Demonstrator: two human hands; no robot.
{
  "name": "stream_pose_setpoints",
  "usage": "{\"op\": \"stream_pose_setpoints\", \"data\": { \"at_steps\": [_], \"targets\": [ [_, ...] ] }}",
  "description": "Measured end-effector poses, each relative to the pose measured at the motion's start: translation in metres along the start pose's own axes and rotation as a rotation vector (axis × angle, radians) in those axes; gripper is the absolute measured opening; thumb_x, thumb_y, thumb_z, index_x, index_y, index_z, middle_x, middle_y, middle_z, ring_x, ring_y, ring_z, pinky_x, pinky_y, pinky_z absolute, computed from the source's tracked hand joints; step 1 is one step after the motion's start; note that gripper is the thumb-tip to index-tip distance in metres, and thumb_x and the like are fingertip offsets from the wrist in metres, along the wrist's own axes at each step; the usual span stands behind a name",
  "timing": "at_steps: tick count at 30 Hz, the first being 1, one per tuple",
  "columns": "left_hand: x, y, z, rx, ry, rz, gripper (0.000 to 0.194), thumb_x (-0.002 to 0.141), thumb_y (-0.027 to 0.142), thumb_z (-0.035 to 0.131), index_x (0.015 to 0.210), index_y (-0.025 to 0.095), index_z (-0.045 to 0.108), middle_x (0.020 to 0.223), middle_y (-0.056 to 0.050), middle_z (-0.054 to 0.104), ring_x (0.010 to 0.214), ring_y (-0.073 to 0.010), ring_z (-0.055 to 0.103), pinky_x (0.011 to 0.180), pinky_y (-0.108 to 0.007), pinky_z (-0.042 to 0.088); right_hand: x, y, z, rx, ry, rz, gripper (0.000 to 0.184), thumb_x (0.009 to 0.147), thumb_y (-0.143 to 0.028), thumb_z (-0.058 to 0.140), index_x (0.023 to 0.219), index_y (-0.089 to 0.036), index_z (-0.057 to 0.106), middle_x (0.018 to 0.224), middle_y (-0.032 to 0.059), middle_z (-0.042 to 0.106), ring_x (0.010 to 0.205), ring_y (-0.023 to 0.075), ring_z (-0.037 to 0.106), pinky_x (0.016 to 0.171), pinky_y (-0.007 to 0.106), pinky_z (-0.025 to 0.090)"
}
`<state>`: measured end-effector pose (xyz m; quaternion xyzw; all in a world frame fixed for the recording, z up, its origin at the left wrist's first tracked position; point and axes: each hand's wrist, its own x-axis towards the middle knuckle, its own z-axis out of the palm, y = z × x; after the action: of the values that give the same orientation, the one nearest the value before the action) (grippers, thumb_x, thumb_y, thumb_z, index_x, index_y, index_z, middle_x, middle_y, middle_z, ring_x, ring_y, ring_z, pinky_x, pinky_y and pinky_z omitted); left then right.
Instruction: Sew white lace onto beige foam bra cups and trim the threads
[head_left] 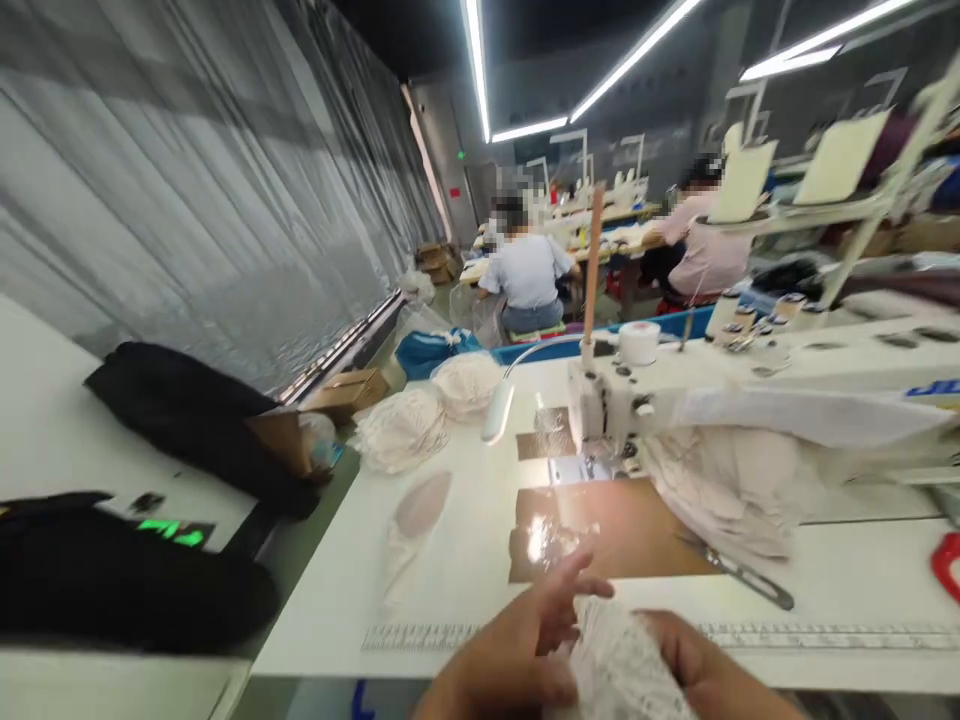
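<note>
A white lace fabric piece (pixel 622 660) is bunched between my two hands at the front edge of the table. My left hand (pixel 529 640) grips its left side low down, while a couple of fingers stretch upward, apart. On the right side, my right hand (pixel 686 650) has its fingers closed on the same lace; its thumb is partly hidden. Beyond them stands a white sewing machine (pixel 607 410), its needle area over a brown plate (pixel 630 535). More pale fabric (pixel 727 480) lies bunched under the machine arm.
Thread snips (pixel 750 580) lie right of the brown plate. A clear ruler (pixel 810 637) runs along the front edge. Lace stacks (pixel 401 430) and a thin cut piece (pixel 416 520) lie left. A lamp (pixel 498 410) overhangs the table. Two people (pixel 527 280) sit farther back.
</note>
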<state>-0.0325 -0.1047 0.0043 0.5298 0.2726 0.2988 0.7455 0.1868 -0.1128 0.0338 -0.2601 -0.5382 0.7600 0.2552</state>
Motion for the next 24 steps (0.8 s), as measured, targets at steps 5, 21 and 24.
{"op": "stream_pose_setpoints", "data": {
  "at_steps": [5, 21, 24],
  "targets": [
    [0.006, 0.01, -0.003, -0.264, 0.052, -0.052, 0.095, 0.057, 0.032, 0.088, 0.141, 0.027, 0.045, 0.119, -0.009, 0.062, 0.11, -0.0246, 0.059, 0.091, -0.032, 0.042, 0.01, 0.011, -0.017, 0.223, 0.114, 0.106, 0.035, 0.065, -0.044, 0.084, 0.084, -0.017, 0.073, 0.064, -0.0011, 0.061, 0.061, 0.015, 0.055, 0.061, 0.025, 0.045],
    [0.009, 0.058, 0.011, 0.491, 0.05, 0.159, 0.037, 0.093, 0.043, 0.05, 0.078, 0.016, 0.071, 0.083, -0.01, 0.067, 0.08, -0.02, 0.062, 0.083, -0.031, 0.046, 0.014, 0.029, -0.046, -0.441, 0.452, 0.011, 0.044, 0.089, -0.052, 0.058, 0.122, -0.025, 0.066, 0.094, 0.007, 0.069, 0.099, 0.028, 0.061, 0.085, 0.036, 0.047],
    [0.007, 0.059, 0.013, 0.474, 0.027, 0.109, 0.045, 0.095, 0.048, 0.045, 0.077, 0.016, 0.072, 0.084, -0.011, 0.067, 0.084, -0.0213, 0.063, 0.087, -0.033, 0.046, 0.015, 0.021, -0.045, -0.484, 0.328, -0.017, 0.032, 0.092, -0.049, 0.054, 0.098, -0.026, 0.074, 0.091, 0.0057, 0.071, 0.086, 0.0246, 0.064, 0.076, 0.031, 0.048]
  ]
}}
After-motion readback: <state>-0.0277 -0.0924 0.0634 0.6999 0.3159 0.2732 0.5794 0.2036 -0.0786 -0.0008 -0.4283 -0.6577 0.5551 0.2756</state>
